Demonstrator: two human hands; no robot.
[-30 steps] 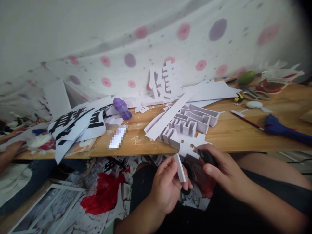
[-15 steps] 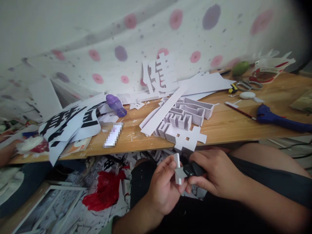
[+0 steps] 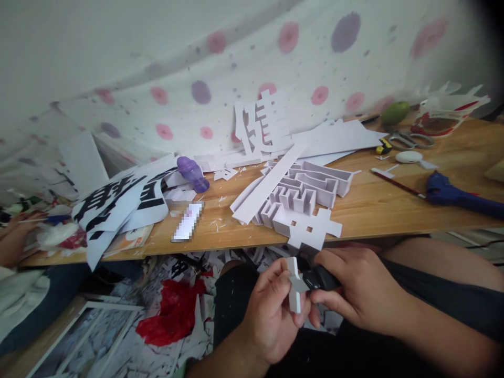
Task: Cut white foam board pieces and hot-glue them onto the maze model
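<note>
Between the fingers and thumb of my left hand (image 3: 271, 310) is a small white foam-board piece (image 3: 294, 303), held upright above my lap. My right hand (image 3: 358, 289) is closed round the black handle of a utility knife (image 3: 319, 278). Its wide grey blade lies across the middle of the white piece, close to my left thumb. Just beyond my hands, a flat white cut-out (image 3: 315, 228) with small square holes juts over the table's front edge. Behind it stand white walled letter shapes (image 3: 307, 194) with a long white strip (image 3: 271, 181) lying across them.
On the wooden table (image 3: 220, 223) are a blue glue gun (image 3: 452, 194), scissors (image 3: 411, 140), a purple bottle (image 3: 192, 173), a phone (image 3: 188, 223) and printed sheets (image 3: 126, 202). A white character (image 3: 263, 126) leans at the back. Scraps and a red bag (image 3: 171, 312) cover the floor. Another person's hand (image 3: 19, 231) is at far left.
The whole view has shifted slightly, so things appear farther right. Both hands keep their grip, and the blade still crosses the white piece, whose lower part looks more angled now.
</note>
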